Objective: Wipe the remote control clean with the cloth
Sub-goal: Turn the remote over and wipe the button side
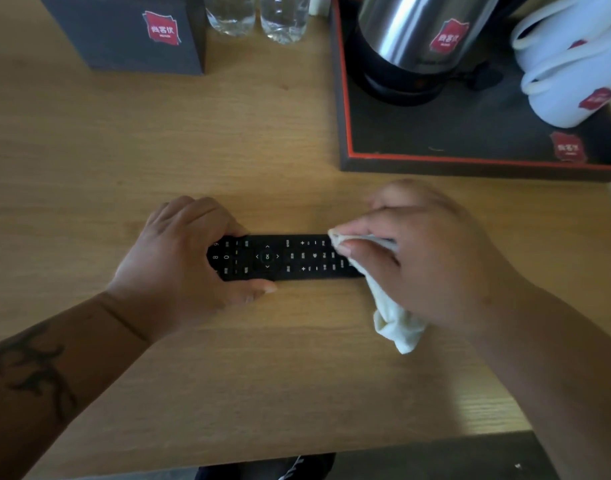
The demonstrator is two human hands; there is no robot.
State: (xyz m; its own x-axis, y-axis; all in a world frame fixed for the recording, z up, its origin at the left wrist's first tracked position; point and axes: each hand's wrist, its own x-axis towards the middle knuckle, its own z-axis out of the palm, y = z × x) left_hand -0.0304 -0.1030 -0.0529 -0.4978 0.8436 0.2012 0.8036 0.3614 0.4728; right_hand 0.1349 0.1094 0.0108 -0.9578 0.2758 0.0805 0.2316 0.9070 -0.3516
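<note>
Kettle (414, 39) on tray (470, 161) behind remote (283, 257)

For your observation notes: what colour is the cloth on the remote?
Cream-white: the soft crumpled cloth, best seen in the head view.
</note>
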